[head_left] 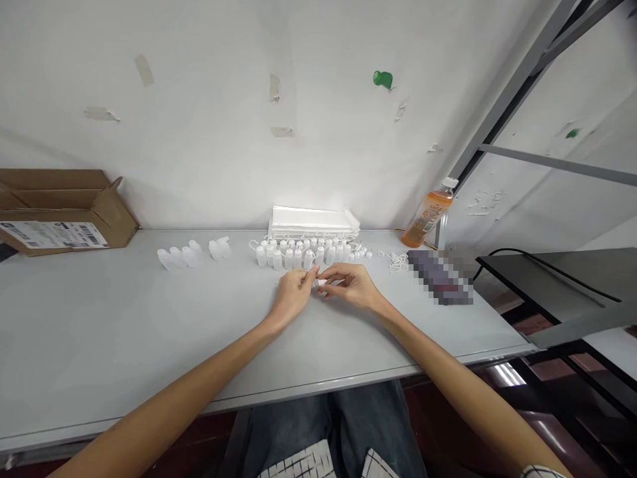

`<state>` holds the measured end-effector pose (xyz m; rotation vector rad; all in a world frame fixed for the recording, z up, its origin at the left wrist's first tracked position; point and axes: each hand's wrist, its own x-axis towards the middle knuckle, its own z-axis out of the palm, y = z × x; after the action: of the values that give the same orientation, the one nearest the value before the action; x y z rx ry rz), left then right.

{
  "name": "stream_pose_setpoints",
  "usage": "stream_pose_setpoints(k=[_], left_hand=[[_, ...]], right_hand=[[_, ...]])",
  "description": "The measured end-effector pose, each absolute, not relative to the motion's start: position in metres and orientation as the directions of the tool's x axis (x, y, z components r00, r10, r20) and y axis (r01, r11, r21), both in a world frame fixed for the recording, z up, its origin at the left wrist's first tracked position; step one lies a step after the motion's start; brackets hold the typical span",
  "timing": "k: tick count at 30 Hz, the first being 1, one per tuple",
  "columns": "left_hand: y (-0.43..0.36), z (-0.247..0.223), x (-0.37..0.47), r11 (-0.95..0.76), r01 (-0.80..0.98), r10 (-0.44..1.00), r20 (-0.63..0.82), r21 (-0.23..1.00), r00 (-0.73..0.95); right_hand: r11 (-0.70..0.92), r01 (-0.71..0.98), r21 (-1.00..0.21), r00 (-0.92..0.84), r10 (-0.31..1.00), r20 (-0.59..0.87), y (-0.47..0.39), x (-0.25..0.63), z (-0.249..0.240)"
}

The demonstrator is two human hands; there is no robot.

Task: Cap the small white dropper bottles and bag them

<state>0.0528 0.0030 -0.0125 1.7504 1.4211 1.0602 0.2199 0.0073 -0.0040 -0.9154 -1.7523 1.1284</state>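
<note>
Over the grey table [149, 338], my left hand [294, 292] and my right hand [351, 285] meet with fingers pinched. Between their fingertips is a small white piece [321, 283], mostly covered, so its exact kind does not show. Just beyond them stand several small white bottles [277, 259] in rows, some with white cord loops. Small white caps or tips [362, 253] lie at the right end of the rows. A tangle of white cords [397, 261] rests farther right.
White trays or sheets [313, 218] are stacked against the wall behind the bottles. Translucent white pieces [185, 255] lie at left, near an open cardboard box [64, 212]. At right are an orange drink bottle [428, 216], a blurred-out dark object [438, 275] and a metal frame [517, 79].
</note>
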Motion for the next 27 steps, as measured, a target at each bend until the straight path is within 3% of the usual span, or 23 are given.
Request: stream_pose_setpoints(k=[6, 13, 27], left_hand=[[0.0006, -0.0103, 0.0533, -0.181, 0.488, 0.983, 0.176, 0.854, 0.058], [0.0011, -0.0084, 0.0518, -0.252, 0.565, 0.966, 0.234, 0.785, 0.106], [-0.0036, -0.0112, 0.0556, -0.374, 0.568, 0.927, 0.274, 0.734, 0.256]], right_hand=[[0.561, 0.308, -0.768, -0.347, 0.818, 0.458, 0.0040, 0.2184, -0.0096], [0.475, 0.357, -0.805, -0.366, 0.864, 0.347, 0.0041, 0.2191, -0.0061], [0.512, 0.542, -0.666, -0.400, 0.854, 0.331, 0.0061, 0.2162, -0.0098]])
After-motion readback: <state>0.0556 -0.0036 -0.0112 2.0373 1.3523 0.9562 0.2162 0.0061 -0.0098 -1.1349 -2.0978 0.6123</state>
